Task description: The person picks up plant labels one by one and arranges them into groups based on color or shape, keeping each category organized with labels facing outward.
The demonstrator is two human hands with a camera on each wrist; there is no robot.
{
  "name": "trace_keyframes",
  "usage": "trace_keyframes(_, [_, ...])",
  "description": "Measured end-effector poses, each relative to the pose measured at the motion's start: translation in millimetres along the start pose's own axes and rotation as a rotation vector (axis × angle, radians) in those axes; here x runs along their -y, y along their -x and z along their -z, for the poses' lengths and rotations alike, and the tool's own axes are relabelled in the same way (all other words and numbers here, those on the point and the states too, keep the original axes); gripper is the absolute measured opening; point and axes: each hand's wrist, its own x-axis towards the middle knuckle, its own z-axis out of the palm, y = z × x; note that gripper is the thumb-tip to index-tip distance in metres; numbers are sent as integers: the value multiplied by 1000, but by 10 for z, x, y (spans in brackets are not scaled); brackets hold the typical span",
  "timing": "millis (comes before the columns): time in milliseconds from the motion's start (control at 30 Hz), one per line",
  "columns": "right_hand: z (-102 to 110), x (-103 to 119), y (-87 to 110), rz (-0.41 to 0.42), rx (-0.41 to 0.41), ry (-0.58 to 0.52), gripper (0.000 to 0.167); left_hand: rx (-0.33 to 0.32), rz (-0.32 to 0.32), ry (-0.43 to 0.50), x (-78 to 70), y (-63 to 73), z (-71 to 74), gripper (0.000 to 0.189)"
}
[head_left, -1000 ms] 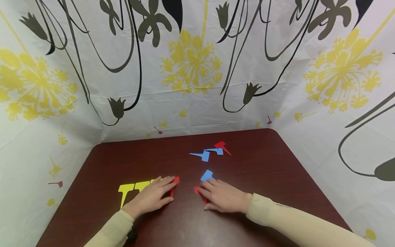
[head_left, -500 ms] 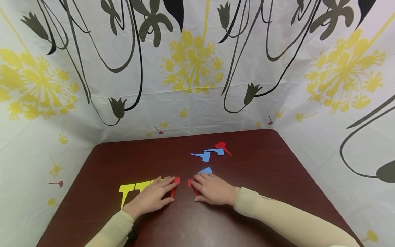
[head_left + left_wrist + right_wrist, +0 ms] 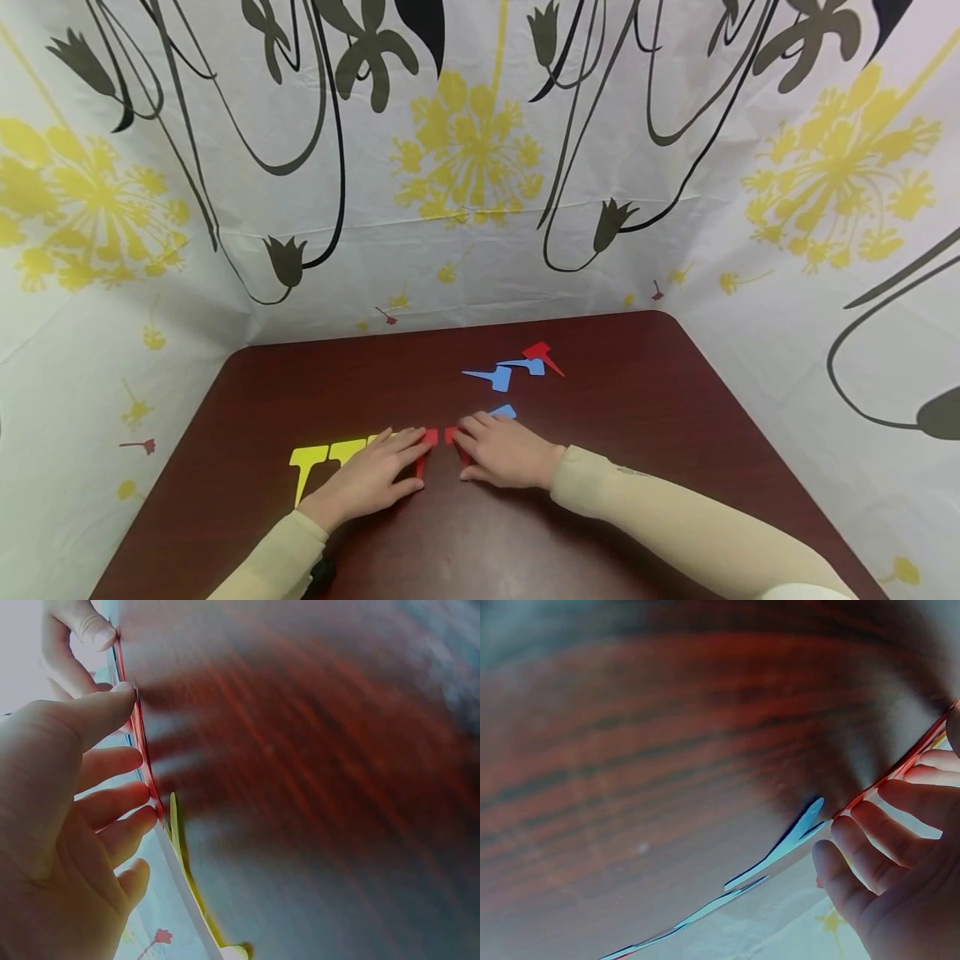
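Observation:
My left hand [image 3: 371, 473] lies over a red T-shaped plant label [image 3: 431, 437], its extended fingers touching it on the table. To the right, my right hand [image 3: 508, 452] presses a second red T-shaped label [image 3: 451, 435] flat with its fingertips; a small gap separates the two red heads. A blue label [image 3: 504, 411] shows partly behind the right knuckles. Yellow T-shaped labels [image 3: 307, 457] stand in a row left of my left hand, which partly hides some. The wrist views show the left hand [image 3: 82, 802] and right hand [image 3: 911, 877] with fingers reaching to the tabletop.
Farther back on the dark wooden table [image 3: 600, 400] lie two blue labels [image 3: 498, 379] and another red label [image 3: 537, 351], which partly overlaps one blue one. A patterned white curtain [image 3: 465, 283] rises behind the table and along its sides.
My right hand has slid left and slightly away with its red label, narrowing the gap to the other red label. The nearby blue label has shifted a little away. My left hand stays in place.

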Motion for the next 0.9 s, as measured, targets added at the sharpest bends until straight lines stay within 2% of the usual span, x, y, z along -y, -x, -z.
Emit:
trace_keyframes(500, [10,71,-87,-5,-4,20,70,-8,-5,4,-6,-10,6,66])
trace_keyframes(667, [1,-7,-34,-51,-11,-9,72,-19,-19,7,-25,-23,-1,65])
trace_keyframes(900, [31,-162,112,-100,32,5,68,-38,-29,9,-42,-45,21,65])
